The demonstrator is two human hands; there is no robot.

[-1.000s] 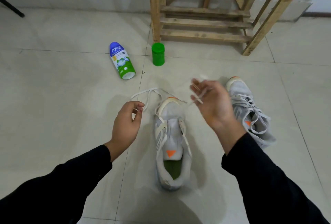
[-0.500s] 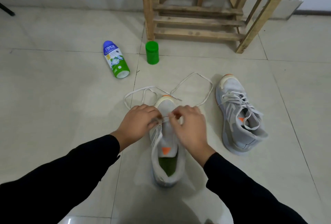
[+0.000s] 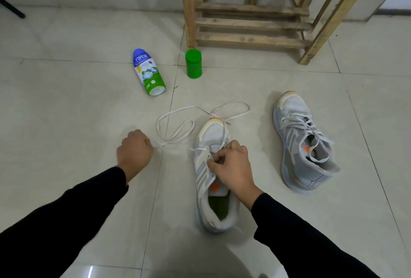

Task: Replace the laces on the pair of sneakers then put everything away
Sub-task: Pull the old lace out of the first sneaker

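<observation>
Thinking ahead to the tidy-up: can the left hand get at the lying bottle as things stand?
Probably yes: only bare floor lies between the left hand and the bottle. But that hand grips the lace and would have to drop it first.

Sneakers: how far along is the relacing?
Done: the right sneaker looks laced. In hand: the middle sneaker, only its lowest eyelets threaded; left hand and right hand both grip the white lace. Left: the remaining eyelets, then putting everything away, bottle and green cap included.
</observation>
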